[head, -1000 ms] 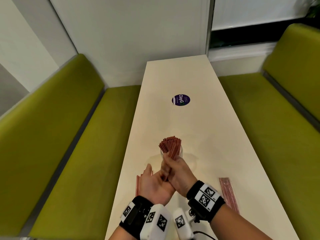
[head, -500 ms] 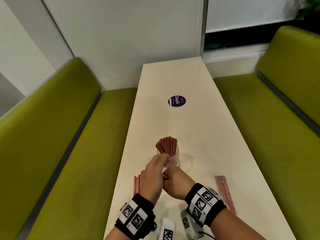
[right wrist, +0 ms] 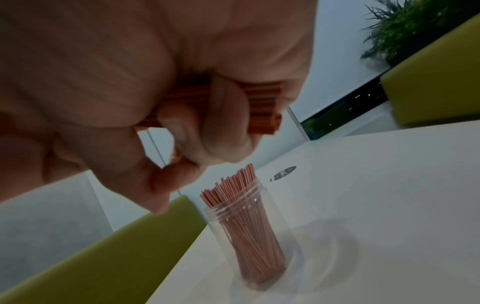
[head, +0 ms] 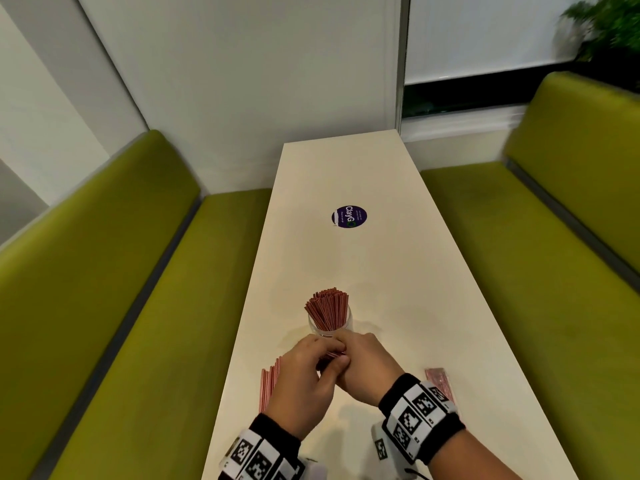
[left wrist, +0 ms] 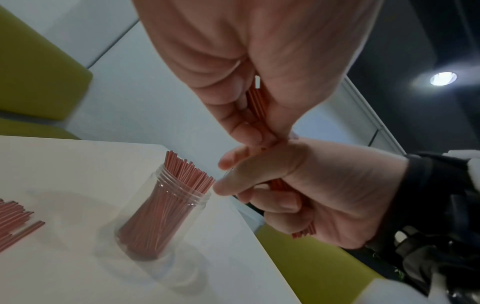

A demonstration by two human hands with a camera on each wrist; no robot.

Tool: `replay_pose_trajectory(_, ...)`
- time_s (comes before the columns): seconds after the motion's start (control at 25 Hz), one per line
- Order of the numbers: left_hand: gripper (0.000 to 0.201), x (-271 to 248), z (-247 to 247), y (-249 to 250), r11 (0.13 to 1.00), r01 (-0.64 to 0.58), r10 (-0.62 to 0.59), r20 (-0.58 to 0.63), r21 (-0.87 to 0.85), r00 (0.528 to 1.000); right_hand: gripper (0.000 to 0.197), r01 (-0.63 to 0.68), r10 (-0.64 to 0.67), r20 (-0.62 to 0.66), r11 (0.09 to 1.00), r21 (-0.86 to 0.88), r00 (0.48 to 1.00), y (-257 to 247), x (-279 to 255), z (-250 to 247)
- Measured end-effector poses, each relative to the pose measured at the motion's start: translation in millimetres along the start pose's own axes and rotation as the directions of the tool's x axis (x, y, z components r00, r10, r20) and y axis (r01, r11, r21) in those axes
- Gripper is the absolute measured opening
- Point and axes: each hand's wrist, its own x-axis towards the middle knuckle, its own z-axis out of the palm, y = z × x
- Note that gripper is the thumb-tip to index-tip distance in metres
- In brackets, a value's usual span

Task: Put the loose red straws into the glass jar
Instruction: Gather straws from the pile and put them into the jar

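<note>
Black wristbands (head: 424, 412) on both wrists, white panels with black square-pattern markers, bare forearms

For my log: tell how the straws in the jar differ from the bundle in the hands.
The straws in the jar stand upright and fanned out, while the held bundle is packed tight. The glass jar alone holds the first; the left hand and right hand grip the second. Both are thin and red.
</note>
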Motion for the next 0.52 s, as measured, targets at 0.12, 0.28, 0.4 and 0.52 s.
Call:
replay_pose_trajectory(0.12, 0.019, 6.8, -9.3, -6.0, 0.998, 0.025, -0.025, -0.002, -0.056, 1.0, 0.038, 0.028, -0.041, 0.047, 0.97, 0.24, 0.998, -6.0, -3.7, -7.4)
replay_pose_trajectory(0.28, 0.024, 8.4, -17.4, -16.9, 0.951, 0.206, -0.226, -0.06, -0.232, 0.972, 0.038, 0.018, -0.039, 0.022, 0.796, 0.605, 0.999, 6.0, 3.5, -18.7)
replay_pose_trajectory(0.4, 0.02, 11.4, -10.6, -18.7, 0.891, 0.272, -0.325, -0.092, -0.363, 0.941, 0.006, -0.039, 0.098, -0.042, 0.698, 0.715, 0.994, 14.7, 7.5, -25.7)
replay_pose_trajectory(0.52, 0.019, 15.5, 5.0, -8.7, 0.873, 0.282, -0.34, -0.083, -0.398, 0.937, 0.043, -0.147, 0.354, -0.063, 0.536, 0.832, 0.933, 8.5, 5.6, -13.6)
